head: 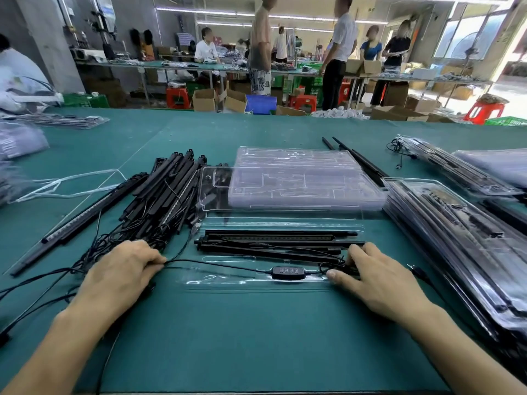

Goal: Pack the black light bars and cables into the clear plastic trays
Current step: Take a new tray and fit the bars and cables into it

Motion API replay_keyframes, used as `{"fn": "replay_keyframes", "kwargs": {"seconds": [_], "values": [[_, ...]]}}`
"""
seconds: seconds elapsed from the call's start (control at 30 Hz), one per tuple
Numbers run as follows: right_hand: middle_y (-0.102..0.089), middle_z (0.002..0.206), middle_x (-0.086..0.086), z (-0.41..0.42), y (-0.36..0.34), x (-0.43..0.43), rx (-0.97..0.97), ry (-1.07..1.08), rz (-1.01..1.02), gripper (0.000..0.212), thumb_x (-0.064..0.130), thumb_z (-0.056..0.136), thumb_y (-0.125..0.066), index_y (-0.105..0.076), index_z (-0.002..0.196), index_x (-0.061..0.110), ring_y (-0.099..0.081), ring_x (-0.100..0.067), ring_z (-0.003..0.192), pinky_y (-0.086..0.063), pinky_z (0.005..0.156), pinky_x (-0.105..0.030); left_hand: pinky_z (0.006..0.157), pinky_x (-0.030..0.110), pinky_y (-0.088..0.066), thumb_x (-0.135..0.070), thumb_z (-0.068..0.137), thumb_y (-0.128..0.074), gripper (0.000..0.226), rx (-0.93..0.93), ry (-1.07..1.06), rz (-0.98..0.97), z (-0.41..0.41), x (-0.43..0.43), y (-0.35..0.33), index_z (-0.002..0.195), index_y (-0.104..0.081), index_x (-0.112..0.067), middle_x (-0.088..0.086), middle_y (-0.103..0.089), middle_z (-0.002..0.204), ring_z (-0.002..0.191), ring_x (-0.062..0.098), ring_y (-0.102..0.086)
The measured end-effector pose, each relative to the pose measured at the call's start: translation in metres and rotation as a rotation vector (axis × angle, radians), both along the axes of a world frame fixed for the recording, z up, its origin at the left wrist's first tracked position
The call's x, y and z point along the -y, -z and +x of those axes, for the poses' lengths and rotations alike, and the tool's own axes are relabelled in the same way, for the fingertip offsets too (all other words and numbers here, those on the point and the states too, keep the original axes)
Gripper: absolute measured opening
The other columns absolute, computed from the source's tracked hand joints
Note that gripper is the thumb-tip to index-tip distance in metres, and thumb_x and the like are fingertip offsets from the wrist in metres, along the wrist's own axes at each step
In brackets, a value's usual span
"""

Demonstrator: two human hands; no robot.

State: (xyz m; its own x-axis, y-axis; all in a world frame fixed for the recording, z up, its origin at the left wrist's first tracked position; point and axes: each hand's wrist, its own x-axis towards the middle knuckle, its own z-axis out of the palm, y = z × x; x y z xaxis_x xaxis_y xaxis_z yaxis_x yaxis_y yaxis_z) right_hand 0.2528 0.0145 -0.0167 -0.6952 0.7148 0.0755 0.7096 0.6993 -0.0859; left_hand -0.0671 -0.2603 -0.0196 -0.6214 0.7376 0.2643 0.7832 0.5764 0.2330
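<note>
Black bars (279, 242), cable (216, 265) seemingly in tray (256, 282)

Left grip (119, 272) curled, right (379, 277) perhaps flat

Left hand (119, 272) fingers' ends hidden; packed trays (445, 229) cut off right.

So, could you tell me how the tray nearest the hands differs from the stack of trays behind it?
The front tray is a single one, flat on the table; the stack of trays is several nested high. The front tray holds black light bars and a cable controller; the stack of trays looks empty. Both are clear moulded plastic.
</note>
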Motion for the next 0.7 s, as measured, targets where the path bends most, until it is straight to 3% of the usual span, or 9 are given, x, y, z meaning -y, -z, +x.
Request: {"fn": "replay_keyframes", "kwargs": {"seconds": [0.13, 0.2, 0.3, 0.37, 0.43, 0.5, 0.57, 0.7], "values": [[-0.048, 0.100, 0.011, -0.002, -0.003, 0.005, 0.000, -0.013, 0.054, 0.046, 0.077, 0.087, -0.028, -0.038, 0.091, 0.033, -0.055, -0.017, 0.093, -0.041, 0.067, -0.034, 0.066, 0.035, -0.055, -0.022, 0.091, -0.068, 0.017, -0.028, 0.019, -0.025, 0.007, 0.005, -0.006, 0.104, -0.078, -0.026, -0.015, -0.056, 0.088, 0.085, 0.012, -0.059], [-0.052, 0.098, 0.013, -0.005, -0.012, 0.003, 0.028, 0.019, 0.010, 0.047, 0.077, 0.087, -0.031, -0.044, 0.091, 0.032, -0.052, -0.014, 0.088, -0.039, 0.066, -0.033, 0.064, 0.036, -0.056, -0.018, 0.093, -0.065, 0.024, -0.065, 0.024, -0.041, 0.013, 0.005, -0.006, 0.110, -0.076, -0.030, -0.015, -0.060, 0.093, 0.088, 0.013, -0.062], [-0.060, 0.094, 0.009, -0.014, -0.024, 0.001, 0.035, 0.062, 0.129, 0.049, 0.075, 0.088, -0.032, -0.050, 0.090, 0.029, -0.057, -0.018, 0.088, -0.039, 0.066, -0.034, 0.059, 0.034, -0.056, -0.005, 0.089, -0.066, 0.035, -0.175, -0.085, -0.067, 0.026, 0.000, -0.004, 0.110, -0.076, -0.031, -0.009, -0.069, 0.087, 0.079, 0.019, -0.065], [-0.062, 0.096, 0.002, -0.027, -0.029, 0.000, -0.035, 0.095, 0.212, 0.049, 0.068, 0.093, -0.030, -0.054, 0.092, 0.024, -0.059, -0.024, 0.091, -0.043, 0.072, -0.037, 0.050, 0.032, -0.051, 0.011, 0.078, -0.069, 0.047, -0.239, -0.110, -0.067, 0.039, -0.007, -0.001, 0.106, -0.078, -0.025, -0.002, -0.069, 0.074, 0.064, 0.023, -0.061], [-0.061, 0.107, -0.004, -0.047, -0.031, -0.007, -0.114, 0.088, 0.234, 0.042, 0.053, 0.099, -0.033, -0.056, 0.104, 0.019, -0.056, -0.027, 0.098, -0.044, 0.079, -0.039, 0.049, 0.029, -0.046, 0.008, 0.081, -0.063, 0.043, -0.251, -0.128, -0.050, 0.049, -0.015, 0.004, 0.105, -0.077, -0.025, -0.004, -0.069, 0.082, 0.071, 0.019, -0.058], [-0.054, 0.125, -0.007, -0.072, -0.032, -0.020, -0.154, 0.042, 0.228, 0.035, 0.036, 0.100, -0.039, -0.050, 0.126, 0.016, -0.051, -0.028, 0.111, -0.044, 0.089, -0.041, 0.058, 0.023, -0.043, -0.003, 0.093, -0.053, 0.035, -0.185, -0.129, -0.058, 0.057, -0.023, 0.009, 0.110, -0.071, -0.027, -0.009, -0.063, 0.100, 0.088, 0.012, -0.055], [-0.041, 0.145, -0.008, -0.098, -0.037, -0.040, -0.169, -0.005, 0.192, 0.048, 0.028, 0.099, -0.043, -0.034, 0.144, 0.017, -0.043, -0.029, 0.126, -0.039, 0.101, -0.042, 0.063, 0.021, -0.046, -0.004, 0.096, -0.051, 0.029, -0.168, -0.149, -0.071, 0.063, -0.027, 0.010, 0.110, -0.068, -0.022, -0.009, -0.060, 0.106, 0.095, 0.011, -0.054], [-0.012, 0.163, -0.004, -0.142, -0.058, -0.086, -0.092, -0.008, 0.112, 0.075, 0.047, 0.097, -0.046, -0.006, 0.156, 0.022, -0.011, -0.030, 0.150, -0.016, 0.119, -0.048, 0.050, 0.031, -0.054, 0.009, 0.079, -0.069, 0.017, -0.080, -0.106, 0.120, 0.062, -0.022, 0.010, 0.089, -0.076, -0.002, 0.004, -0.069, 0.090, 0.064, 0.022, -0.066]]}}
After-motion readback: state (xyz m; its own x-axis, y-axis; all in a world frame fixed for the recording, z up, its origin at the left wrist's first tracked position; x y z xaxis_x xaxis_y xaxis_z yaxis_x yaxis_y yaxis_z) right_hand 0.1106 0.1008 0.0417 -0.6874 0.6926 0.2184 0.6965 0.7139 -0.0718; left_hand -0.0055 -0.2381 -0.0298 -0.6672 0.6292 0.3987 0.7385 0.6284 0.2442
